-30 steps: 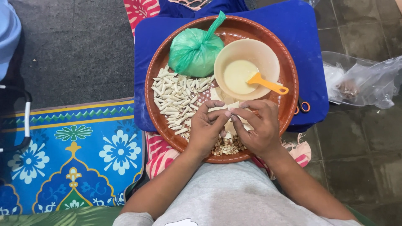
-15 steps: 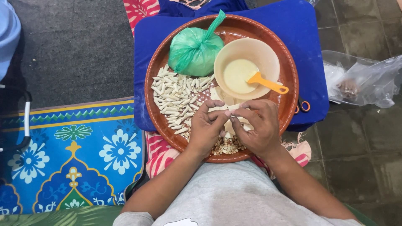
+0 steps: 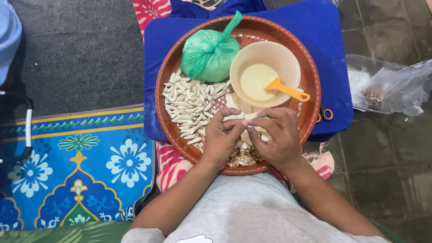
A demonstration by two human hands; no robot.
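Hands meet over the near half of a round brown tray (image 3: 167, 85) resting on a blue cushion (image 3: 333, 58) in front of me. My left hand (image 3: 220, 139) and my right hand (image 3: 276, 137) come together at the tray's six o'clock, fingertips pinching a small pale strip of dough (image 3: 243, 118) between them; a few flat pale sheets (image 3: 234, 101) lie just beyond my fingers. Under my hands, at the tray's near rim, sits a heap of peanuts (image 3: 243, 157). At nine o'clock on the tray lies a spread of small rolled pale pieces (image 3: 189, 105). At eleven o'clock sits a knotted green plastic bag (image 3: 209, 54), touching a beige bowl (image 3: 288, 58) at one o'clock that holds a pale liquid and an orange spoon (image 3: 288, 90). Off the tray at three o'clock, a clear plastic bag (image 3: 391, 85) lies on the tiled floor.
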